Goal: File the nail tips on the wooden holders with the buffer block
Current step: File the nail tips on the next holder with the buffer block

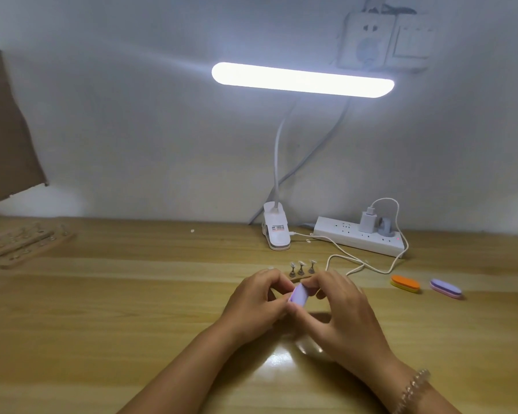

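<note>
A lilac buffer block [298, 295] is pinched between the thumb and fingers of my right hand [340, 312] at the middle of the table. My left hand [256, 303] is curled close beside it, its fingertips meeting the block's left side; whatever it grips is hidden behind the fingers. Just beyond my hands stands a wooden holder [301, 271] with three small nail tips on metal stands. More wooden holders with nail tips [21, 243] lie blurred at the far left.
An orange and yellow buffer block [405, 284] and a purple and pink one [445, 288] lie to the right. A clip lamp [276, 230], a white power strip [361, 236] and a looping white cable [356, 264] sit behind. Cardboard [6, 127] leans at the left wall.
</note>
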